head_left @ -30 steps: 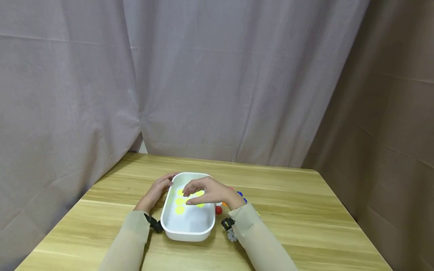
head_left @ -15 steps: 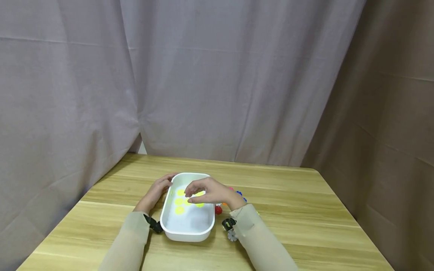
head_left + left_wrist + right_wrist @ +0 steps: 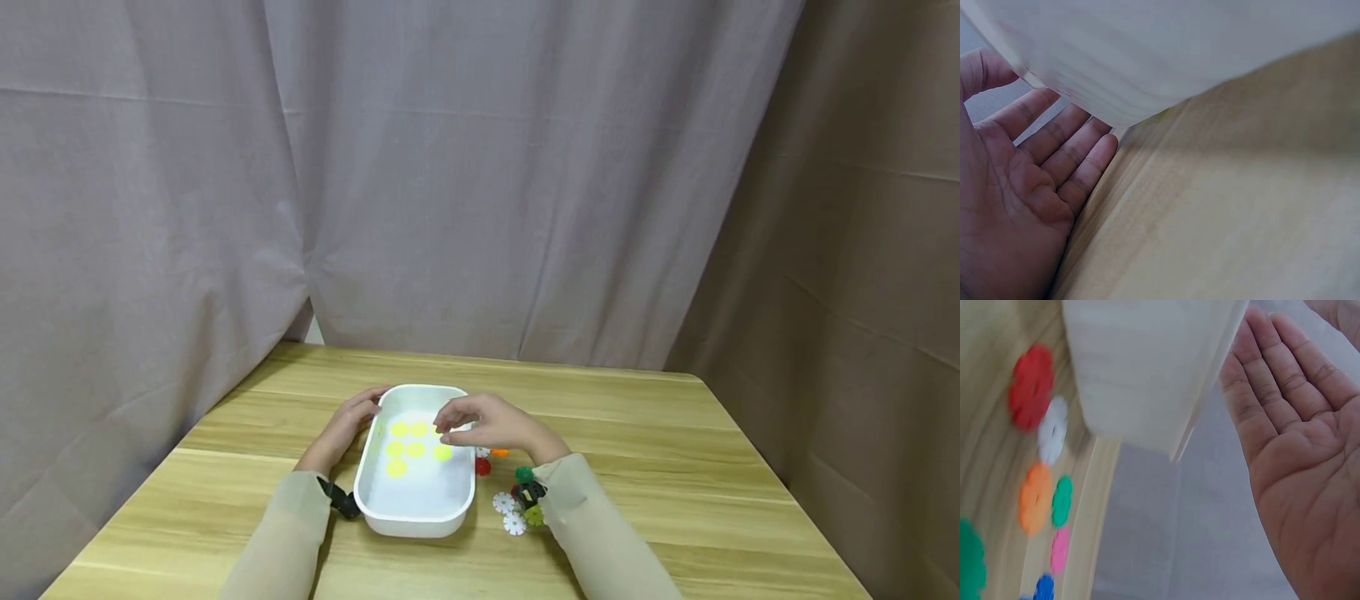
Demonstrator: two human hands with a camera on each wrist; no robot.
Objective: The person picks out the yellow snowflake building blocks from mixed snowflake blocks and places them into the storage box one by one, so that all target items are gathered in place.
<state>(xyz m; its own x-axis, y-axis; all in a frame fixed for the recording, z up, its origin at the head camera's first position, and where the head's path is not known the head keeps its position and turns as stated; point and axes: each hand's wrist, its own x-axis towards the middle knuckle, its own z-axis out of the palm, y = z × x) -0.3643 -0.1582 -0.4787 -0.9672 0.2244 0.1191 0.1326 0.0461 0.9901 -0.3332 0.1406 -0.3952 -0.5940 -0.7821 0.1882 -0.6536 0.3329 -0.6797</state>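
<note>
A white tray stands on the table with several yellow snowflake discs lying flat on its floor. My left hand is at the tray's far left side; the left wrist view has its nearly straight fingers against the outer wall, with the thumb near the rim. Over the right part of the tray hovers my right hand, fingers loosely bent in the head view. Its palm looks bare in the right wrist view, though the fingertips are partly hidden behind the tray there. The right hand covers part of one yellow disc.
Right of the tray lie more discs: a red one, an orange one, white ones and a green one. Pink and blue discs show in the right wrist view. A grey curtain hangs behind the table.
My right hand has moved right, from over the middle of the tray toward its right rim, uncovering more yellow discs. The left hand and the tray stay nearly where they were.
</note>
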